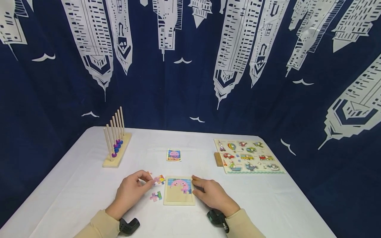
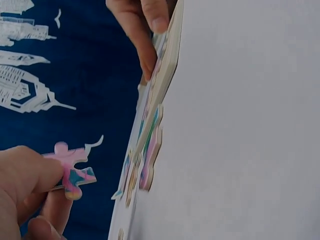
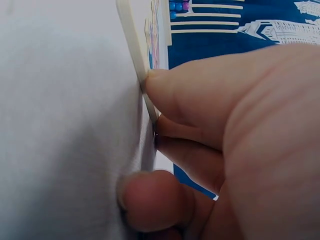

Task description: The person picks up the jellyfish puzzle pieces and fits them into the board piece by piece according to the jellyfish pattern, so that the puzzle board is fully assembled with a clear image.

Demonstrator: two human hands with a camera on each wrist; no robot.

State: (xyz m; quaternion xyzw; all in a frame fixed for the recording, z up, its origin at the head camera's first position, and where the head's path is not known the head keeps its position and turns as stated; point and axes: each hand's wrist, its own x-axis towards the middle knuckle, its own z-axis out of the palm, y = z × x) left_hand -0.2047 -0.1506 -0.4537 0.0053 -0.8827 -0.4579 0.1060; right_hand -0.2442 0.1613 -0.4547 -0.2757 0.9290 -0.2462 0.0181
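Between thumb and fingers my left hand (image 1: pixel 131 190) pinches a pink and blue jigsaw piece (image 2: pixel 70 172), raised beside the puzzle board. The light wooden puzzle board (image 1: pixel 178 199) lies flat, with joined pieces (image 1: pixel 180 183) showing a pink sea creature along its upper part and bare wood below. My right hand (image 1: pixel 212 193) holds the board by its right side, thumb on the edge and index finger at the far corner. Left of the board lie a pink and green loose piece (image 1: pixel 156 196) and a yellow and pink loose piece (image 1: pixel 161 178).
Behind the board lies a small picture card (image 1: pixel 174 155) of a pink creature. A wooden peg stand (image 1: pixel 126 142) with purple and blue beads is at the back left. At the back right, a vehicle puzzle board (image 1: pixel 241 150) lies by a brown wooden block (image 1: pixel 218 159).
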